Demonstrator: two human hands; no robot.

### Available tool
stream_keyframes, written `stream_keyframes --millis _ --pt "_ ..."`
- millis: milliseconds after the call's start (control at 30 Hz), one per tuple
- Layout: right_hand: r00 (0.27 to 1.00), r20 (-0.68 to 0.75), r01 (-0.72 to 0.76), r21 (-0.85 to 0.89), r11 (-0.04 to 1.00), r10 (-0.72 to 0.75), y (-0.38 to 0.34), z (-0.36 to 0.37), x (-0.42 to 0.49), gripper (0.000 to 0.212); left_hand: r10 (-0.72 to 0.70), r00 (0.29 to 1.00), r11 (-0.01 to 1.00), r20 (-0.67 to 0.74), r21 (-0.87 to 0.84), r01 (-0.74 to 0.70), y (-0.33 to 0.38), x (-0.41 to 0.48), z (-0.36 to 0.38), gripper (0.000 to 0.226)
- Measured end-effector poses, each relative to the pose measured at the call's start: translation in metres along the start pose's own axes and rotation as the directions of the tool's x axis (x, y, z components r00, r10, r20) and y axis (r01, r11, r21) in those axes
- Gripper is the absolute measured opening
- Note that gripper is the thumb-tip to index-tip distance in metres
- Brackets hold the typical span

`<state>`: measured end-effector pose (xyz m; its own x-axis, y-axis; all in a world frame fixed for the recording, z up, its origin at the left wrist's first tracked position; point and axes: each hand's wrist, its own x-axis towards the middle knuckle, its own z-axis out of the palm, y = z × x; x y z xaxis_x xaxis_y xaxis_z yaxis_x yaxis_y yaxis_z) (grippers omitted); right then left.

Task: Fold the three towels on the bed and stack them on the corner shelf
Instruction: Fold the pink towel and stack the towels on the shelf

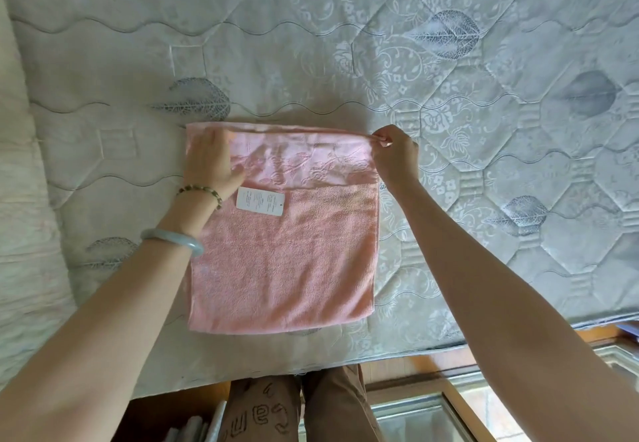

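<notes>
A pink towel point(283, 255) lies folded into a rough square on the mattress point(345, 61), with a white label point(261, 201) on its upper left part. My left hand point(211, 161) rests flat on the towel's far left corner, fingers spread and pressing down. My right hand point(394, 153) pinches the far right corner of the towel between thumb and fingers. Only this one towel is in view; no shelf is visible.
The quilted grey mattress with leaf prints fills most of the view, its near edge point(311, 362) running just in front of my legs. A wooden frame with glass point(425, 407) sits at the lower right on the floor side.
</notes>
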<state>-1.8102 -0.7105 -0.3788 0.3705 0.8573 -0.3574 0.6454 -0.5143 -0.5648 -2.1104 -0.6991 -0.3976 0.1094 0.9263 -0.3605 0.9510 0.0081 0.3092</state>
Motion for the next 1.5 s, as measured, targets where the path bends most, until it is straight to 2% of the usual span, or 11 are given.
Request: stream_keyframes --millis 67,133,200,300,400,533,700,867,1100,1233,1500 --pt "1.0 0.012 0.01 -0.006 1.0 -0.01 0.001 -0.001 0.002 0.014 0.035 0.999 0.997 -0.017 0.076 -0.034 -0.008 0.016 -0.006 0.047" --pt "1.0 0.01 0.007 -0.003 1.0 -0.007 0.002 -0.001 0.002 0.014 0.056 0.998 0.985 0.021 0.163 -0.059 -0.013 0.031 -0.014 0.052" --pt "1.0 0.01 0.005 -0.001 1.0 -0.005 0.003 -0.001 0.004 0.014 0.087 0.996 0.963 0.021 0.253 -0.09 -0.015 0.041 -0.021 0.04" --pt "1.0 -0.003 -0.008 -0.002 1.0 0.008 0.003 -0.002 0.004 0.015 0.114 0.993 0.952 0.007 0.285 -0.111 -0.017 0.041 -0.029 0.018" --pt "1.0 -0.027 -0.002 0.011 1.0 0.002 0.001 -0.007 0.003 0.013 0.149 0.989 0.952 -0.008 0.273 -0.142 -0.019 0.035 -0.036 0.018" --pt "0.996 -0.087 0.027 0.052 0.998 -0.023 -0.009 -0.022 0.001 0.013 0.22 0.97 0.95 -0.104 0.248 -0.189 -0.012 0.022 -0.06 0.019" --pt "0.997 -0.08 0.023 0.087 0.996 -0.016 -0.003 -0.041 -0.028 0.011 0.258 0.949 0.956 -0.179 0.186 -0.225 -0.016 -0.029 -0.069 0.003" --pt "0.991 0.066 0.125 -0.077 0.989 -0.12 0.038 -0.049 -0.108 0.01 0.273 0.958 0.952 -0.089 0.166 -0.256 -0.027 -0.112 -0.044 0.011" --pt "0.953 0.223 0.246 -0.174 0.954 -0.205 0.098 -0.036 -0.194 0.005 0.294 0.951 0.933 0.094 0.188 -0.307 -0.037 -0.196 -0.006 0.016" --pt "0.917 0.326 0.32 -0.256 0.912 -0.23 0.113 -0.024 -0.215 0.008 0.314 0.934 0.919 0.172 0.193 -0.344 -0.042 -0.22 0.012 0.017" --pt "0.875 0.413 0.402 -0.327 0.855 -0.253 0.114 -0.017 -0.221 0.014 0.299 0.909 0.894 0.291 0.248 -0.373 -0.042 -0.236 0.021 0.019"
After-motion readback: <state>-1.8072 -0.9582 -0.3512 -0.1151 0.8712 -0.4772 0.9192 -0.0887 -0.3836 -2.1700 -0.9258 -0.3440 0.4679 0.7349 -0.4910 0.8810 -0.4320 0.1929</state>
